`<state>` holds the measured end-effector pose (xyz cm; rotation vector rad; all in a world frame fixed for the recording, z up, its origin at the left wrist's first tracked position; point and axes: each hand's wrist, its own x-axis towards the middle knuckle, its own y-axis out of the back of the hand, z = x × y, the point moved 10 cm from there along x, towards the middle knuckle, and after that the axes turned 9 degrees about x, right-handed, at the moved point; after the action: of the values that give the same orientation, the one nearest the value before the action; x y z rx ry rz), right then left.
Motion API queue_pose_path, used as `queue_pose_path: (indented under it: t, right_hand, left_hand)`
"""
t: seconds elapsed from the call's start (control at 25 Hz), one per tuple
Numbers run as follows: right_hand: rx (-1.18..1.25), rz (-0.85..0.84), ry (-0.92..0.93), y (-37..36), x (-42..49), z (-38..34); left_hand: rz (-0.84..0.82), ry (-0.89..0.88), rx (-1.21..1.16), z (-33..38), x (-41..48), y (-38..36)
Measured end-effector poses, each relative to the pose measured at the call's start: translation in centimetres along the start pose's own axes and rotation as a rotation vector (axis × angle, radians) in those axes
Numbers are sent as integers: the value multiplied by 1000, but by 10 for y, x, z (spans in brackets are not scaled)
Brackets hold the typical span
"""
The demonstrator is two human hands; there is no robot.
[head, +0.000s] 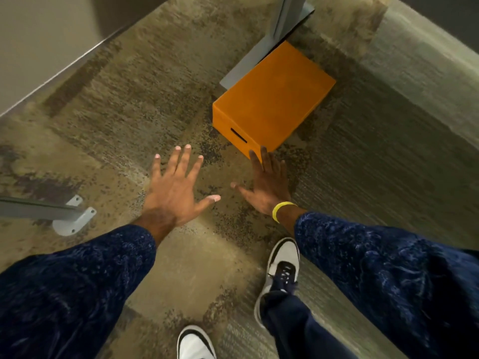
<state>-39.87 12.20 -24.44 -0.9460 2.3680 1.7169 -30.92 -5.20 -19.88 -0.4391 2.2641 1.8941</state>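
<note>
**Operator:** Nearest my lens are the dark blue sleeves (77, 294), one down each side, with two white shoes (283, 252) on the carpet (116, 112) between them.

**Desk:** And the hands?

**Operator:** I see my left hand (176, 187) flat and spread above the carpet, fingers straight, holding nothing. My right hand (267, 185), with a yellow wristband (281, 209), is spread too, also gripping nothing.

**Desk:** Where is the box?

**Operator:** The orange box (272, 99) sits on the carpet ahead and to the right, slot facing me. My right fingertips (263, 151) overlap its near corner; I cannot tell if they touch. Its far end is at the flat foot of a grey post (285, 11). A grey bracket (75, 220) lies far left.
</note>
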Motion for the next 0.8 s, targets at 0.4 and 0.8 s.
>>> queue_pose_path:
  t: [0.4, 0.8]
  right_hand:
    - [91, 6, -67, -14, 57, 42]
    - [147, 111, -185, 10, 138, 72]
  left_hand:
    - [52, -88, 10, 10, 97, -11]
    - [131, -133, -180, 3, 200, -24]
